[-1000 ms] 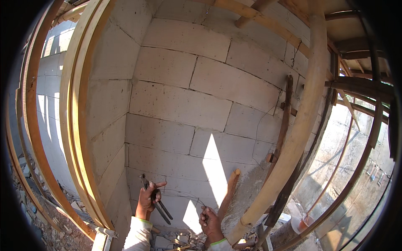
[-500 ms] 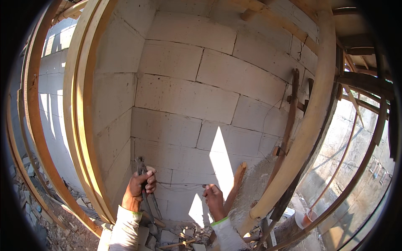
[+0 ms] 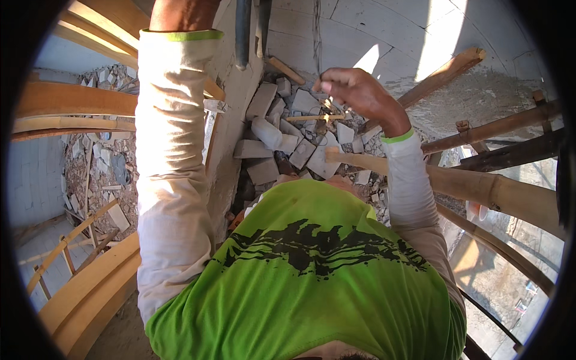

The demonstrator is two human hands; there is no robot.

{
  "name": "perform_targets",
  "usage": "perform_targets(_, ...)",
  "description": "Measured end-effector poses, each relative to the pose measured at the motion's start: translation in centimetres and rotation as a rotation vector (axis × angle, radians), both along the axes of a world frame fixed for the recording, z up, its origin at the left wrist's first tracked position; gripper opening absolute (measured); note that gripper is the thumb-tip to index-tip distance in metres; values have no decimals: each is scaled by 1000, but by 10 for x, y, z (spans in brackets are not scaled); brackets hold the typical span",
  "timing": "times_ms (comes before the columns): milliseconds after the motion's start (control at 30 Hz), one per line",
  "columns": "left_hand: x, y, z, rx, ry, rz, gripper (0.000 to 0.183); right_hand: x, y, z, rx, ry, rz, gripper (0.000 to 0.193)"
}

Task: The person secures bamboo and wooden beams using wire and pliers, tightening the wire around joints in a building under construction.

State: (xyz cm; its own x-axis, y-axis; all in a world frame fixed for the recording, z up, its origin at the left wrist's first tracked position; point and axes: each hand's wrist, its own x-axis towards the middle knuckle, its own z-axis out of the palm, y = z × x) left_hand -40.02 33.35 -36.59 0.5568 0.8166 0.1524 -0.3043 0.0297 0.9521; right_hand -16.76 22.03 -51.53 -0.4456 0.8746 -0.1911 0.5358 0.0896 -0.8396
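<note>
At the top edge shows the wrist of my left hand point(image 3: 183, 13); its fingers lie outside the picture. Beside it hang the two grey handles of the pincers point(image 3: 243, 36), their jaws cut off by the edge. The earlier frame showed this hand closed round them. My right hand point(image 3: 363, 95) is closed in a pinch, thumb against fingers. From its fingertips a bundle of thin wires point(image 3: 317, 42) runs up and out of view.
Broken block pieces point(image 3: 267, 133) and rubble lie below my hands. A bamboo pole point(image 3: 480, 186) and a wooden plank point(image 3: 441, 75) slant in at right. Curved-looking timbers point(image 3: 78, 99) stand at left. A pale block wall point(image 3: 384, 24) rises ahead.
The view has tipped down toward my body, so my shirt and the rubble show. My left hand has gone mostly out at the top; my right still pinches the wires.
</note>
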Motion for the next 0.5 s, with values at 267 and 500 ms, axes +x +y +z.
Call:
perform_targets(267, 12, -34, -25, -13, 1, -46, 9, 55, 2, 26, 275, 511, -747, 30)
perform_targets(500, 9, 43, -45, -252, -250, -190, 13, 23, -96, 66, 83, 1071, -100, 30)
